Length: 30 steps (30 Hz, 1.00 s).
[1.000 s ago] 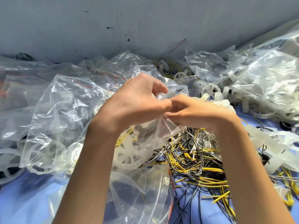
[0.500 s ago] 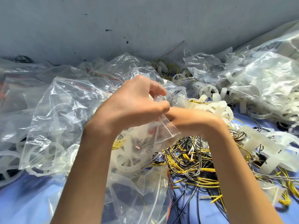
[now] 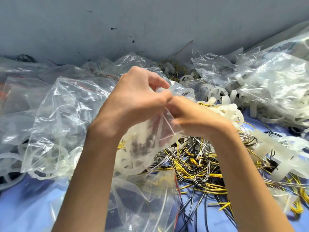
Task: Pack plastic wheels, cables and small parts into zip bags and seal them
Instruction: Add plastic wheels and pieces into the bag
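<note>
Both hands, left point(image 3: 133, 104) and right point(image 3: 195, 118), pinch a filled bag's point(image 3: 147, 141) top, apparently sealing it; loose cables point(image 3: 197, 166) and wheels point(image 3: 219, 92) remain.

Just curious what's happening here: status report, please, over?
Left hand and right hand pinch zip bag at top. Wheel inside. Cable tangle beneath, nothing blocking.

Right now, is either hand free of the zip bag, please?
No, left hand and right hand both pinch the zip bag at its top.
</note>
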Available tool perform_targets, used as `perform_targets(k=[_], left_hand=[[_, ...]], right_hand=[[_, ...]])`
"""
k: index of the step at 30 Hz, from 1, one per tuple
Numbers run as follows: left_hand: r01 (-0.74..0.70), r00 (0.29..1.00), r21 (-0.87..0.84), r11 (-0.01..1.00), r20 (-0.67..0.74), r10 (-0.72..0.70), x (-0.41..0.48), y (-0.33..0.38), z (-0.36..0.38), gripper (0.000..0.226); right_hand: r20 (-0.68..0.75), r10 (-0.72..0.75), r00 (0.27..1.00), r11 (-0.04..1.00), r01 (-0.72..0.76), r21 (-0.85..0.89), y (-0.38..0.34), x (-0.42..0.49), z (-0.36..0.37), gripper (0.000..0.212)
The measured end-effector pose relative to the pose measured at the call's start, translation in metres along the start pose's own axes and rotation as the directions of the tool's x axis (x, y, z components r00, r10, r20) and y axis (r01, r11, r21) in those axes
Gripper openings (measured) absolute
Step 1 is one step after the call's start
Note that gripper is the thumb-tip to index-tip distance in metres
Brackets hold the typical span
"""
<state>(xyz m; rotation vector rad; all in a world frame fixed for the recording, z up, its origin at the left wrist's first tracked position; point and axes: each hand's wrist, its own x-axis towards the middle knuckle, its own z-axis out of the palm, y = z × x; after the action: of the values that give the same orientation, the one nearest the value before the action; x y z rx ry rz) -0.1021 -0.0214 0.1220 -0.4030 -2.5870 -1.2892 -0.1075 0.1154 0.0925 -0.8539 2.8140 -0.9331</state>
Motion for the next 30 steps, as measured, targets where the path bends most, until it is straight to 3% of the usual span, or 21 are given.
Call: perform_targets(k=[1,6,12,15,18,22,25,30], left_hand=[[0.002,1.0,-0.001,1.0,0.002,-0.002,0.0,0.0,-0.001,0.035],[0.02,0.997,-0.01,1.0,0.078,-0.019,0.0,-0.001,0.0,0.037],[-0.019,0.991,-0.039,0.999,0.133,0.024,0.004,-0.008,-0.003,0.006],[-0.036,0.99,-0.048,0.998,0.133,0.042,0.008,-0.013,-0.006,0.01],[-0.071,0.986,0.026,0.997,0.155,0.066,0.013,-0.023,-0.005,0.018],[-0.061,0.939,0.155,0.986,0.343,0.004,0.018,-0.038,0.007,0.027],[-0.123,0.886,0.204,0.971,0.463,0.015,0.018,-0.044,0.013,0.034],[-0.155,0.889,0.131,0.979,0.451,0.08,0.018,-0.043,0.014,0.054]], right_hand=[[0.044,0.022,0.999,0.999,-0.021,-0.039,0.0,0.001,0.001,0.011],[0.126,0.077,0.989,0.984,-0.055,-0.169,0.003,-0.002,-0.001,0.011],[0.12,0.119,0.986,0.993,-0.117,-0.025,0.005,-0.018,-0.02,0.023],[0.094,0.171,0.981,0.973,-0.183,0.143,0.002,-0.028,-0.03,0.045],[0.141,0.179,0.974,0.983,-0.184,0.027,-0.003,-0.039,-0.039,0.061],[0.255,0.19,0.948,0.975,-0.152,-0.161,-0.005,-0.041,-0.038,0.039],[0.183,0.094,0.979,0.992,-0.077,-0.1,-0.005,-0.038,-0.035,0.007],[0.057,0.012,0.998,0.998,-0.016,0.064,-0.005,-0.034,-0.034,0.019]])
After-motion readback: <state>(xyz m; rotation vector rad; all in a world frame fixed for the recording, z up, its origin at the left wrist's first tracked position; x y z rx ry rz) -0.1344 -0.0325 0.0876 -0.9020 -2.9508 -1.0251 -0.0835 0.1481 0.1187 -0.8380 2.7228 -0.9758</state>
